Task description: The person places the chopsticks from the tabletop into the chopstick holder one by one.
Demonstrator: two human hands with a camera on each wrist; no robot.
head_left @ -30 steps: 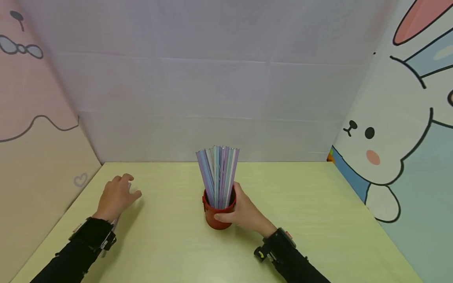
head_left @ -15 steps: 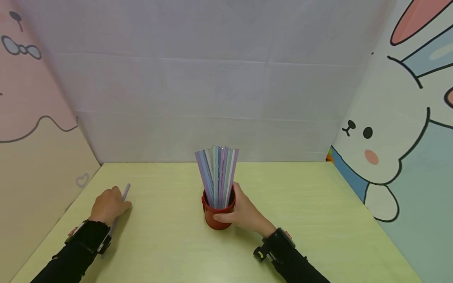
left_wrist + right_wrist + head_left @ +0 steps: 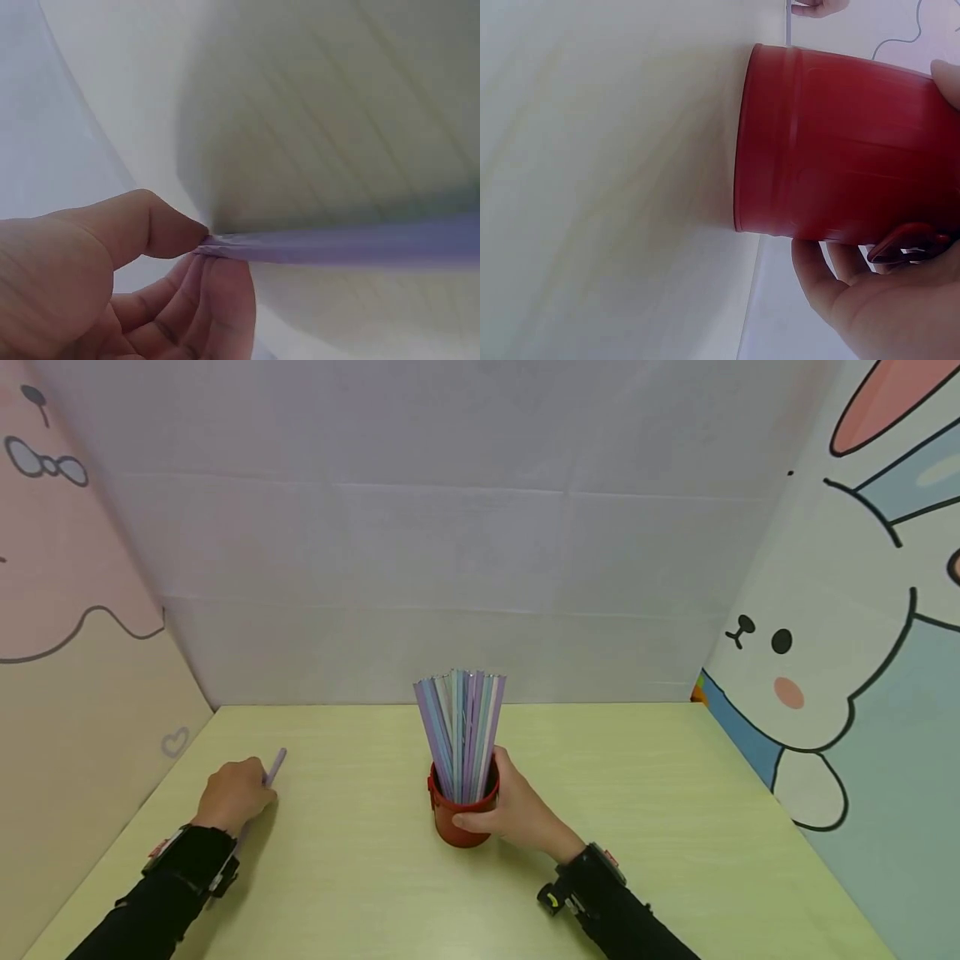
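Observation:
A purple straw (image 3: 277,764) lies at the left side of the table, its far end sticking out past the left hand (image 3: 234,795). In the left wrist view, thumb and fingers pinch this straw (image 3: 360,241); its other length passes under the forearm. Mid-table stands a red bucket (image 3: 459,828), upright and packed with several purple, blue and white straws (image 3: 461,735). My right hand (image 3: 523,810) grips the bucket from the right, thumb across its front. The right wrist view shows the bucket's red wall (image 3: 847,142) with fingers curled about it.
The pale yellow table (image 3: 637,793) is bounded by a white wall sheet (image 3: 450,543) at the back. Printed cartoon panels stand on both sides, with a rabbit panel (image 3: 825,693) at the right.
The left hand has come down and closer, closing its fingers on the purple straw, whose far end has swung slightly right. The right hand and the bucket stay put.

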